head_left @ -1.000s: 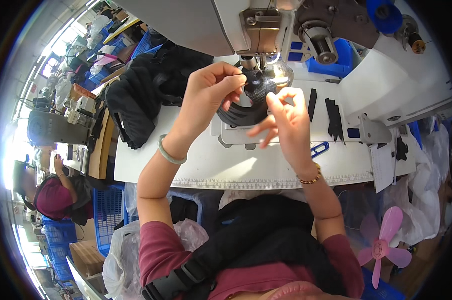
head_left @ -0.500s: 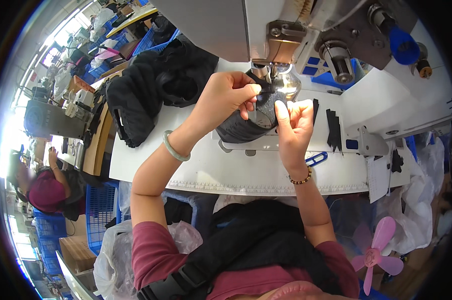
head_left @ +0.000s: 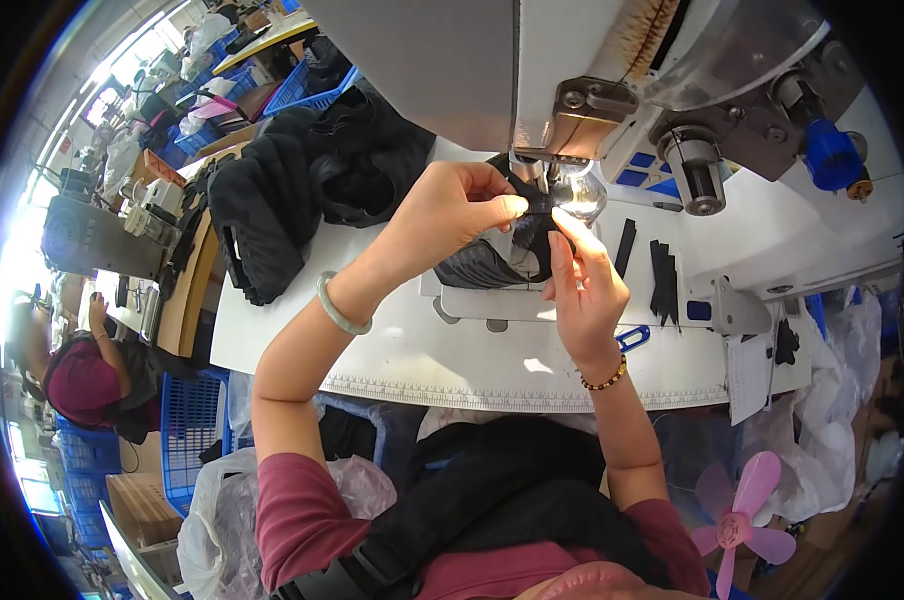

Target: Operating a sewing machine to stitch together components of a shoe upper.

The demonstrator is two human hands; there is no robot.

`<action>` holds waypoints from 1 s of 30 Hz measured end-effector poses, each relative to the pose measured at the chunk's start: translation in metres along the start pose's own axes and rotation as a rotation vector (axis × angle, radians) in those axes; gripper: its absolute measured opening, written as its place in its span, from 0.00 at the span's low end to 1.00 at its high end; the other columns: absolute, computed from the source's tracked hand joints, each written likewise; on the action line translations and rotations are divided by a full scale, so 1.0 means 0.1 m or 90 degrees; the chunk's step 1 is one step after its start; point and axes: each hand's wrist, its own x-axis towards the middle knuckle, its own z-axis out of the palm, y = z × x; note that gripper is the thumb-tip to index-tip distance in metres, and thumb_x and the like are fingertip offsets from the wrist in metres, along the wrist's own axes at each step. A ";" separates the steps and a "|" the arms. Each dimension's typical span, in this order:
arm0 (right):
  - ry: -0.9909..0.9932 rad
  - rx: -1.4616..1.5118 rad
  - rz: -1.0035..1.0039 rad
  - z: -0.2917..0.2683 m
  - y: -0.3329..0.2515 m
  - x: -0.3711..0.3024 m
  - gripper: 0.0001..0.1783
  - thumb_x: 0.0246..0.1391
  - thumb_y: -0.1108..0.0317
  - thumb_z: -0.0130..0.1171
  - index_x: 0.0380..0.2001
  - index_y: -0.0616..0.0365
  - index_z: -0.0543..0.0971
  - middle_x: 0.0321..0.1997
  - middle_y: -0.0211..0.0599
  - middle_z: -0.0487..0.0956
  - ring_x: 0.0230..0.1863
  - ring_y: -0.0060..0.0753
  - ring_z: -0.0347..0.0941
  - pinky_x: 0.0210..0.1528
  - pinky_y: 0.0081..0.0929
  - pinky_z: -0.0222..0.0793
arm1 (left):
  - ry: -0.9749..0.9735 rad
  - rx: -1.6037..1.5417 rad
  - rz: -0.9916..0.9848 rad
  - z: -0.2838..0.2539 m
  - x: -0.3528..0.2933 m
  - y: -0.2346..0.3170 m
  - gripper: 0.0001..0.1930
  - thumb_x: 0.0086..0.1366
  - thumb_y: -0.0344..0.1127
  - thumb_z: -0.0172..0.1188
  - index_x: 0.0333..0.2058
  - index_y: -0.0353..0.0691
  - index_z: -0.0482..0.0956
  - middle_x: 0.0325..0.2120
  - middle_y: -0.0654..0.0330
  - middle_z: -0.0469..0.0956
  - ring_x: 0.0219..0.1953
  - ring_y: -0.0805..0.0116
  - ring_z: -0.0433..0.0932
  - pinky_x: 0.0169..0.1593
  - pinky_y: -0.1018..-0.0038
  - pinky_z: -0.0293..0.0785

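A tube-shaped black fabric piece [head_left: 480,262] sits on the bed of a sewing machine, its upper edge beneath the needle area [head_left: 540,172]. With thumb and forefinger my left hand [head_left: 462,215] pinches the fabric edge just left of the presser foot. My right hand [head_left: 587,285] is on the other side, its forefinger stretched out to the dark fabric edge near the foot and its thumb apart below. I see nothing held between those two fingers. The needle tip is too small to make out.
Black garments [head_left: 317,190] are heaped left on the white table [head_left: 412,365]. Black strips [head_left: 664,282] and a blue thread snipper [head_left: 634,338] lie to the right. The machine head [head_left: 422,60] hangs above. A pink fan [head_left: 734,528] stands lower right; another person [head_left: 82,378] works far left.
My right hand has gone from a closed pinch to an outstretched forefinger by the presser foot. My left hand keeps its pinch. The whole view has shifted slightly.
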 end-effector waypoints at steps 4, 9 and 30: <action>-0.014 0.012 0.003 -0.01 0.00 -0.01 0.14 0.57 0.79 0.55 0.47 0.66 0.73 0.42 0.42 0.79 0.18 0.15 0.70 0.18 0.13 0.67 | 0.006 0.028 0.014 -0.01 0.00 0.02 0.12 0.57 0.36 0.61 0.28 0.30 0.78 0.19 0.64 0.76 0.22 0.82 0.69 0.25 0.83 0.64; -0.015 0.028 -0.008 0.00 0.01 -0.02 0.14 0.57 0.79 0.54 0.47 0.67 0.72 0.43 0.43 0.78 0.19 0.15 0.71 0.18 0.13 0.68 | -0.007 0.027 -0.007 -0.03 0.00 0.05 0.11 0.57 0.35 0.60 0.28 0.30 0.78 0.20 0.64 0.76 0.22 0.81 0.70 0.26 0.83 0.64; -0.029 -0.011 0.029 -0.02 -0.04 -0.02 0.15 0.57 0.79 0.55 0.48 0.65 0.74 0.36 0.39 0.78 0.19 0.15 0.71 0.20 0.13 0.68 | -0.086 0.114 -0.075 -0.08 0.06 0.15 0.12 0.59 0.36 0.57 0.29 0.30 0.77 0.21 0.63 0.75 0.25 0.80 0.72 0.26 0.83 0.68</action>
